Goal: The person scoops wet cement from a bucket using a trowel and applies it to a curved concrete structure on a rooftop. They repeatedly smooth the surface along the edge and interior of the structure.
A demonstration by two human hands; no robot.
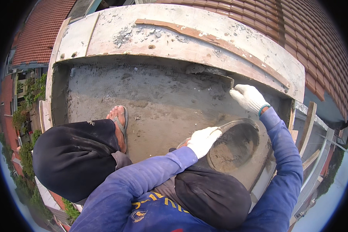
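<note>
Our gloved left hand point(205, 141) is clamped on the left side of the rim of a dark bowl point(252, 138), which sits on the grey floor point(162, 125) near our sandalled foot point(121, 116) and holds mortar point(228, 154). Our gloved right hand point(248, 98) is closed around the trowel point(231, 79), its handle hidden in our fist. The blade reaches left along the trough's far wall, just below the pale board point(181, 17), where a wood strip point(216, 40) and crumbs point(123, 35) lie.
</note>
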